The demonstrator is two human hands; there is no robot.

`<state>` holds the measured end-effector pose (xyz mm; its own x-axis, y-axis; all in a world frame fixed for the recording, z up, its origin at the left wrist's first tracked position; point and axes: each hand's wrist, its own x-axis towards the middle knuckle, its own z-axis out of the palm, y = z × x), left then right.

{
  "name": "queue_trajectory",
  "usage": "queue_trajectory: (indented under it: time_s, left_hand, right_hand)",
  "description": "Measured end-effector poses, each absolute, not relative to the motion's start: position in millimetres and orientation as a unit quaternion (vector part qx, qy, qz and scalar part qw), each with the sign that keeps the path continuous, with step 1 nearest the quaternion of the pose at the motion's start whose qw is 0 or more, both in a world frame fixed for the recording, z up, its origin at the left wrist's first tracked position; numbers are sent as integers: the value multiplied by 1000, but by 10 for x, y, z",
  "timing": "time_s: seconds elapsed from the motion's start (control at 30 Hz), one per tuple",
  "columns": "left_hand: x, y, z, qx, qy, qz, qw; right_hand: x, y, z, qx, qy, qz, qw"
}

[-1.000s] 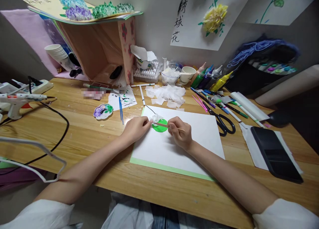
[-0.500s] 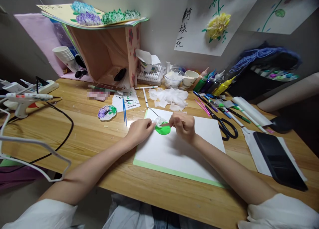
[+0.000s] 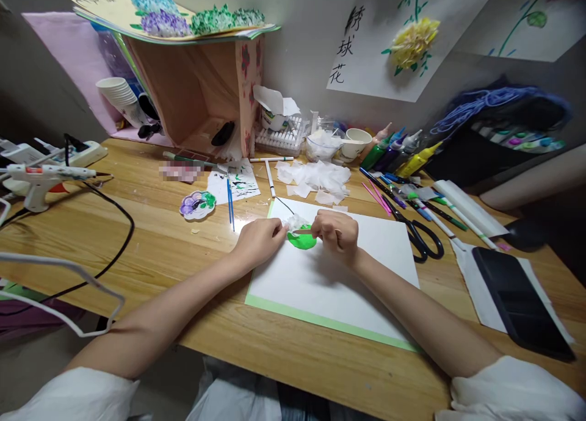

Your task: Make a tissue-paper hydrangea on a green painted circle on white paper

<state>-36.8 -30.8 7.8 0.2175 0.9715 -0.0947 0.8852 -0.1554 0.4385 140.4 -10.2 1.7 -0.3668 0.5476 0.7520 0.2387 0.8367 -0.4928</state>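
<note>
Toward the table's (image 3: 206, 323) far left corner lay one glue gun (image 3: 39, 183), probably parked there so its black cable stayed off the paper. Farther right, in the table's far half, sat one scalloped palette (image 3: 198, 208) and two blue brushes (image 3: 230, 204), seemingly kept within reach of the left side.

The left hand (image 3: 259, 243) rested at the far left part of the white sheet (image 3: 339, 305), its fingers curled and their tips against one white tuft (image 3: 296, 223), apparently to steady it; whether they pinched it I could not tell. One green disc (image 3: 302, 241) lay flat on the sheet, nearer its far edge than its near one, under the tuft. Beyond that edge, loose tissue pieces (image 3: 315, 180) overlapped too much to count.

The right hand (image 3: 339, 233) was closed in a fist around one flat stick (image 3: 303, 231), held low and nearly level, perhaps for control, with its tip over the disc beside the tuft.

Off the sheet's far right corner lay two pink sticks (image 3: 376, 198) and one pair of scissors (image 3: 428, 241), likely put aside to leave the sheet free. Toward the table's right edge, one phone (image 3: 522, 302) rested on white paper.
</note>
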Motion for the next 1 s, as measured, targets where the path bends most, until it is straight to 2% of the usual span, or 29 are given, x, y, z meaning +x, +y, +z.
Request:
queue_trajectory:
  time_s: [1.0]
  left_hand:
    - [-368, -313, 91, 761, 613, 95, 188]
  right_hand:
    - [1366, -86, 6, -256, -785, 146, 545]
